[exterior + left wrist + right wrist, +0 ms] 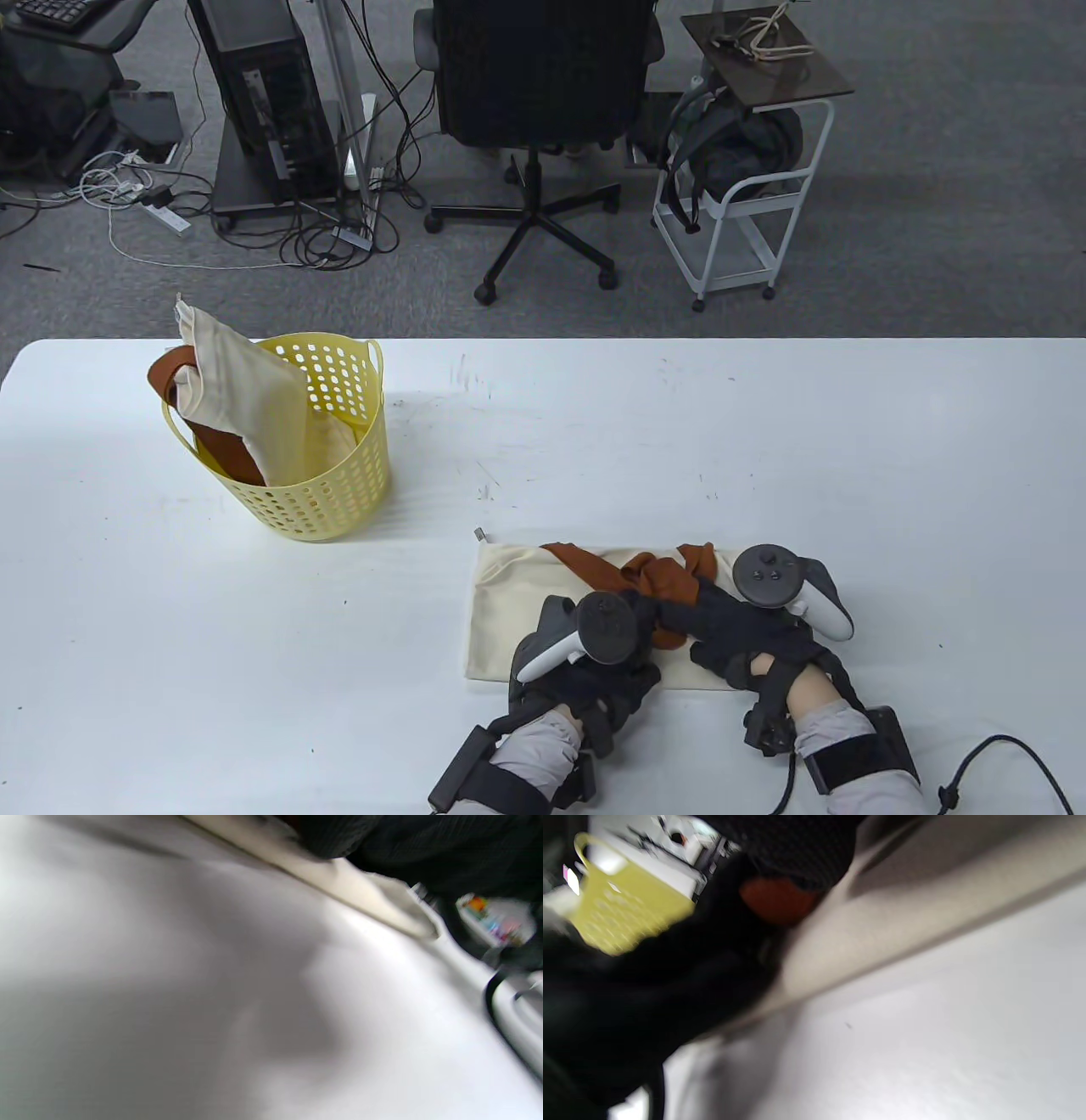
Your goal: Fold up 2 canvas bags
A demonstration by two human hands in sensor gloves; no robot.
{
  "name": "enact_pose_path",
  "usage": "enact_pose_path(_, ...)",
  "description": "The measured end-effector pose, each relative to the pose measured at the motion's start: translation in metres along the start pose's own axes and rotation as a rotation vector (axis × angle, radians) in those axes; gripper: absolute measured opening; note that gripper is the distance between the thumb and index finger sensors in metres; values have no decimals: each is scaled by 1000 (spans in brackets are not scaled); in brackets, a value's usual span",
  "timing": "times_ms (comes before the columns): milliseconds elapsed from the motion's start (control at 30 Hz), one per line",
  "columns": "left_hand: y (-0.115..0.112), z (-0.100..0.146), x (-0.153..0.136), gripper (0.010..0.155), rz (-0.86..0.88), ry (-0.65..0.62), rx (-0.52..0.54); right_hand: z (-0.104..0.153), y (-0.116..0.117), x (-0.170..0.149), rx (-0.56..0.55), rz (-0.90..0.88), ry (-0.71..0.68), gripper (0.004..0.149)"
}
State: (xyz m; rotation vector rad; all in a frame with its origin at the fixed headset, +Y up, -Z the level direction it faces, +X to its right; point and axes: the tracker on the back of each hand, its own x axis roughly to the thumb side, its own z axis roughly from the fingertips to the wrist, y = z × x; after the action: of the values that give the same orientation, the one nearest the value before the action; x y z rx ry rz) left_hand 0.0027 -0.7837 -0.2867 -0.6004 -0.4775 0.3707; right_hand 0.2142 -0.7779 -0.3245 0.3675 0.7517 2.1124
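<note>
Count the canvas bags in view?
2. One bag lies flat on the table near the front edge, under both hands. The other bag sticks up out of the yellow basket at the left. More could be hidden inside it.

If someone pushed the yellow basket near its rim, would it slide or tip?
Probably tip or skid easily: the yellow basket looks like thin perforated plastic, so light. The canvas bag stuffed in it sticks up above the rim and leans left, likely raising its balance point.
</note>
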Motion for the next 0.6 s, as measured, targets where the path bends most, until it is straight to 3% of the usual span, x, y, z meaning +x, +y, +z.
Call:
enact_pose_path(133,-1,-1,1,69,-21,10,4,8,-14,-8,-162,-259,-104,52)
enact_pose_path(233,0,-2,0,67,-12,4,0,8,-9,-8,-192,-296,-76,69)
enact_pose_path(467,13,0,-10,58,64,-43,-4,-12,30,24,-138,154,207,77)
enact_pose_path(600,24,4,-22,53,155,-97,4,-19,37,27,-123,244,280,71)
